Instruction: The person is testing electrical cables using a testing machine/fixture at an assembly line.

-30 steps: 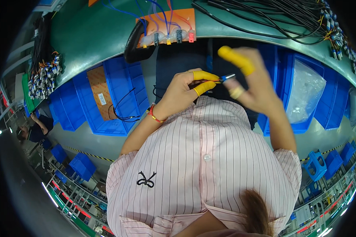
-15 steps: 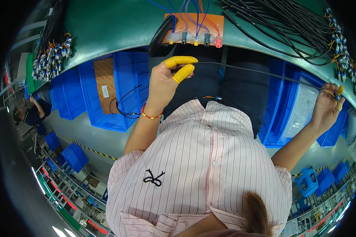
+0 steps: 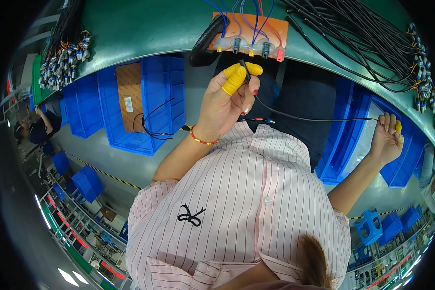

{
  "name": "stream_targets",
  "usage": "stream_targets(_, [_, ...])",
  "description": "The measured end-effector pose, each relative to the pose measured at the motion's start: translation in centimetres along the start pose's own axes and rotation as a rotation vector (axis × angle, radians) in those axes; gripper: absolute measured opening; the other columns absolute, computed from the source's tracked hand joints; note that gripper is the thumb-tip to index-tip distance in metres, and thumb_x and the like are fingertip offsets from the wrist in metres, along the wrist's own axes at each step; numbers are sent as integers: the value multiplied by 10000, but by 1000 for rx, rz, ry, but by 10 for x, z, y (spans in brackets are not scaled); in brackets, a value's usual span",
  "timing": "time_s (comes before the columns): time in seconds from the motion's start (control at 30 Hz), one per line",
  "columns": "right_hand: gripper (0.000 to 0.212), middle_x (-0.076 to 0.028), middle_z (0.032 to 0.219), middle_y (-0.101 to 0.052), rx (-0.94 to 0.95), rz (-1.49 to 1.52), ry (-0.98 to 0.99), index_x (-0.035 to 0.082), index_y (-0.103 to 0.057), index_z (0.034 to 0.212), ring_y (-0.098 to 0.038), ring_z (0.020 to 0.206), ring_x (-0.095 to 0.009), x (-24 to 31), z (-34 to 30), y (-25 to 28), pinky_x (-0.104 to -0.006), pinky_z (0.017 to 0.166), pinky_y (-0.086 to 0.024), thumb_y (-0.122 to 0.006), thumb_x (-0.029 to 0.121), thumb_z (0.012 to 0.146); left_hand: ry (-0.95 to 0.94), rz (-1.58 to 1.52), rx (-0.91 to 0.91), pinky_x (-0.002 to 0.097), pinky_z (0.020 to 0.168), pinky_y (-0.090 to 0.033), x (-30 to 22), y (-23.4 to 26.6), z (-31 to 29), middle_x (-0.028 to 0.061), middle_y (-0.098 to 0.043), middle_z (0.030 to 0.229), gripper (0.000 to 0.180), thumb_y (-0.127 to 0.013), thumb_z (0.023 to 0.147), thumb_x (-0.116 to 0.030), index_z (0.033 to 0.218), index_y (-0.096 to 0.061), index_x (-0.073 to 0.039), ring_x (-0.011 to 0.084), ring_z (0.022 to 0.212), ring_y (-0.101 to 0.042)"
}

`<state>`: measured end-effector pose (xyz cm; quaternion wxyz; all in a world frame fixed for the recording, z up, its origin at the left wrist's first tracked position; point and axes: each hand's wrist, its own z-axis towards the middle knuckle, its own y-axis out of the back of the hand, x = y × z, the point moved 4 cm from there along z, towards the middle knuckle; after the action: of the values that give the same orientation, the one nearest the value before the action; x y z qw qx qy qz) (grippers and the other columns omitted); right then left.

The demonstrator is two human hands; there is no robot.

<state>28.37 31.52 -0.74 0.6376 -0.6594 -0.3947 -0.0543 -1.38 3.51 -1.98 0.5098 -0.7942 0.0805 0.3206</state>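
Observation:
My left hand (image 3: 225,104) wears yellow finger cots on thumb and forefinger and pinches the plug end of a thin black cable (image 3: 314,118), just below the orange test board (image 3: 275,30) on the green bench (image 3: 145,29). The cable runs level to the right to my right hand (image 3: 388,139), which pinches its other end with a yellow-capped finger. That hand is out over a blue bin (image 3: 355,140). Several sockets with blue and red wires sit along the board's near edge.
A thick bundle of black cables (image 3: 367,38) lies on the bench at the right. Wire ends with connectors (image 3: 63,60) hang at the left. Blue bins (image 3: 162,104) and a cardboard box (image 3: 128,99) stand under the bench. Another person (image 3: 38,128) is at the far left.
My hands, together a second ago, have drawn apart. The right hand swept out to the right and the cable is now stretched between them. The left hand rose toward the orange board.

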Motion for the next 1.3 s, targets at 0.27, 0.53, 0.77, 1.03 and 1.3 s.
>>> stream_targets(0.27, [131,-66,685,-316,105,-82,-53,47,-395,675,-284,694,-173,-26,6,-18,-318,692,-271,-511,109,672,81,54,-75,139,443,-306,1,4,5,31,-503,784,308,-434,1018,-209,1160,-534,45,24,484,-349])
stream_targets(0.53, [127,-74,693,-335,21,-139,-60,24,-427,707,-291,696,-170,-35,7,-22,-312,685,-272,-516,109,673,144,136,-144,140,408,-285,-13,-8,5,16,-498,749,263,-467,1006,-199,1121,-554,21,-3,448,-326])
stream_targets(0.77, [148,-79,698,-349,61,-89,-77,-3,-466,773,-295,686,-166,-36,9,-22,-305,670,-270,-516,94,674,209,96,-191,128,386,-290,-15,-11,4,11,-490,742,239,-453,1007,-190,1088,-557,10,-17,436,-323])
stream_targets(1.03, [143,-80,698,-352,50,-82,-79,-9,-475,775,-295,685,-168,-35,9,-22,-305,669,-273,-523,87,681,208,67,-188,166,439,-303,-20,-9,2,21,-516,750,226,-418,997,-112,1096,-567,27,6,468,-326])
stream_targets(1.3, [119,-76,700,-335,28,-86,-87,13,-448,730,-287,696,-173,-36,9,-20,-312,679,-273,-526,79,669,185,70,-175,125,381,-276,-18,-11,5,29,-479,742,253,-421,1004,-156,1116,-530,43,-11,435,-310])
